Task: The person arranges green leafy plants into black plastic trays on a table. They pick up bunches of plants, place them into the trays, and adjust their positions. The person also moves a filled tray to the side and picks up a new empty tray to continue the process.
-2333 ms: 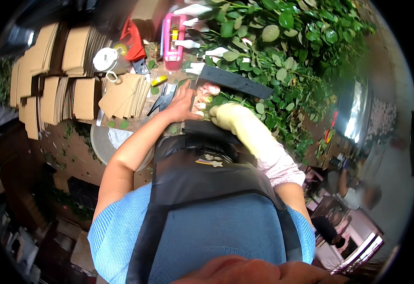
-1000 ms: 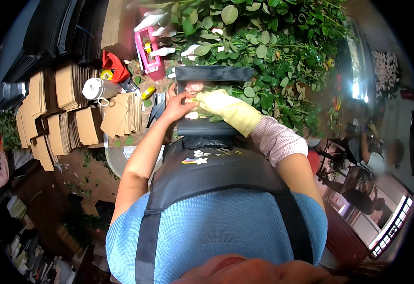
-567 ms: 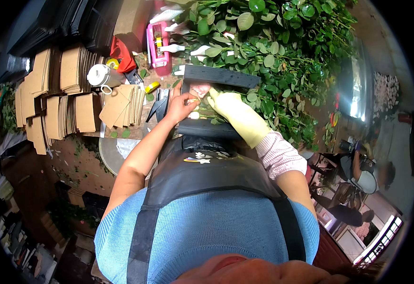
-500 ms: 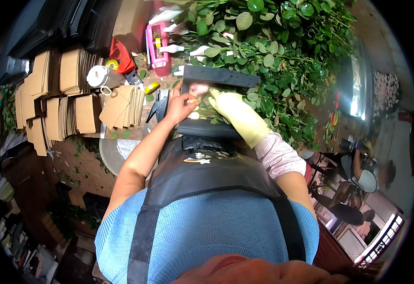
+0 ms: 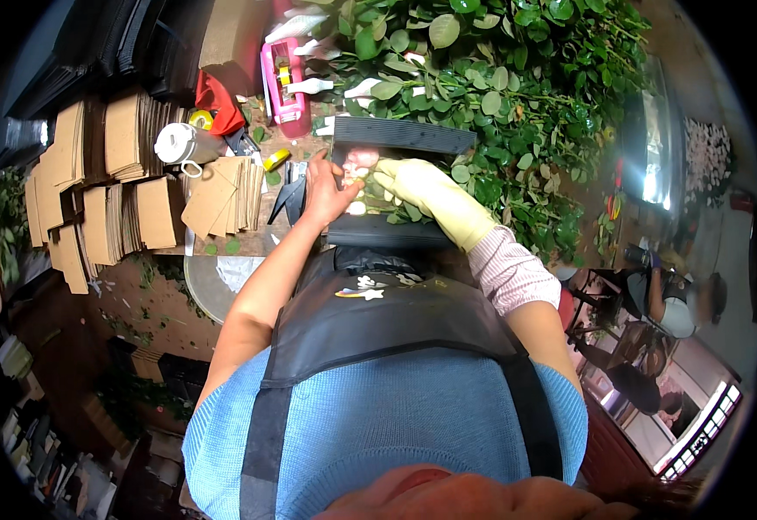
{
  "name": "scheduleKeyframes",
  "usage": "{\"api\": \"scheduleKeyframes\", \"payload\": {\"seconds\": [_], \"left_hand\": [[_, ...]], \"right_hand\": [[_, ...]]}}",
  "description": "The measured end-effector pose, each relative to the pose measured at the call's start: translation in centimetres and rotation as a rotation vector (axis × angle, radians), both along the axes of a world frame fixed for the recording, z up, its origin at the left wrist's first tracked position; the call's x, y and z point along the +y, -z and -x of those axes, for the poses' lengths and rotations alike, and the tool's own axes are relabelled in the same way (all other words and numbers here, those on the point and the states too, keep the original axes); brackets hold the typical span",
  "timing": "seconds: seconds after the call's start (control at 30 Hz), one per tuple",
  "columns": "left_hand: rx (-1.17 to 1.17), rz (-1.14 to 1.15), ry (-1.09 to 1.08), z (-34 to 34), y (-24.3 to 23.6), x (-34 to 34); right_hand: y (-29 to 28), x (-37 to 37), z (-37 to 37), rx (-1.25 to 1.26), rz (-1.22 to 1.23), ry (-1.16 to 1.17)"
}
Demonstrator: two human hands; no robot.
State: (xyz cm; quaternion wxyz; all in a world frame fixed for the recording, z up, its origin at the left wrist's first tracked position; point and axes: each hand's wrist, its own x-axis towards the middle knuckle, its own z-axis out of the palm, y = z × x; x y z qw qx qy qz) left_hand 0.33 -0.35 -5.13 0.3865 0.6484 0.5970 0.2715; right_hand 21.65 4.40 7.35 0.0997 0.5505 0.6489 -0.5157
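Note:
A black corrugated wrapper (image 5: 403, 135) stands open in front of me, its near wall (image 5: 385, 232) by my apron. Pink and cream rose heads (image 5: 361, 159) lie inside, at its left end. My left hand (image 5: 328, 192), bare, curves around the left side of the blooms, thumb and fingers closed on a rose head. From the right, my right hand (image 5: 426, 189) in a pale yellow rubber glove reaches in, its bent fingertips gripping a rose just behind the blooms. The glove partly hides the stems and leaves.
Leafy rose stems (image 5: 517, 113) heap up at the back right, some heads in white sleeves (image 5: 311, 86). A pink tape dispenser (image 5: 286, 91), white lidded jug (image 5: 184, 146), yellow tape roll (image 5: 277, 159) and cardboard stacks (image 5: 223, 195) stand left. Other people work at far right.
My right hand's gloved fingers have curled in closer to the blooms. My left fingers have loosened from a tight pinch and spread somewhat along the blooms' left side.

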Motion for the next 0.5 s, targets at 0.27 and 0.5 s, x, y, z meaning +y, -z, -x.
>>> {"api": "scheduleKeyframes", "payload": {"seconds": [0.27,0.5], "left_hand": [[0.063,0.141,0.003,-1.1,-1.8,2.7],[0.091,0.017,-0.026,-1.3,-1.1,2.0]], "right_hand": [[3.6,-1.1,-1.1,-0.117,-0.481,-0.346],[-0.2,-1.9,-0.8,0.245,-0.034,0.387]]}}
